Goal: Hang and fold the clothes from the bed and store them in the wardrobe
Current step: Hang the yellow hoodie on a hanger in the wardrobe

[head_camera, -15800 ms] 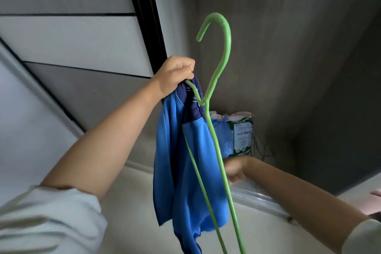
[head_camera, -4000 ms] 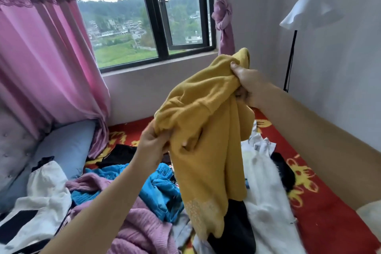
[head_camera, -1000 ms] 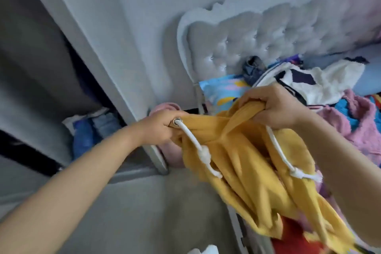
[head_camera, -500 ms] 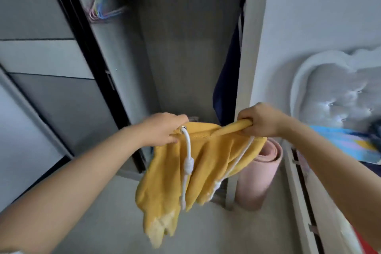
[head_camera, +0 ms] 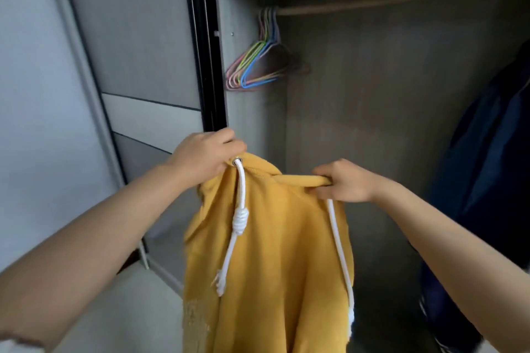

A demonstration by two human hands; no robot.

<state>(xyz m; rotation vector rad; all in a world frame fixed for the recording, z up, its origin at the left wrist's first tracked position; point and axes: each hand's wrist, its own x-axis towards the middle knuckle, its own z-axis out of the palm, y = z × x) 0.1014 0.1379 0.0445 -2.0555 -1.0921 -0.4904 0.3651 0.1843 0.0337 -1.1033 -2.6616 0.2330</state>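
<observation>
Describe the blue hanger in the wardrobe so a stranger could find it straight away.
Look into the open wardrobe and follow the hanging rail to its left end, where a bunch of empty wire hangers hangs against the side wall. The blue hanger sits at the front of the bunch; its neighbours are pink, green and yellow.

I see my left hand [head_camera: 208,156] and right hand [head_camera: 345,182] on bare forearms, with only a pale sleeve [head_camera: 11,346] edge showing at the lower left corner.

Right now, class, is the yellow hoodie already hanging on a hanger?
No, both hands, left and right, hold the yellow hoodie while the hangers hang bare.
</observation>
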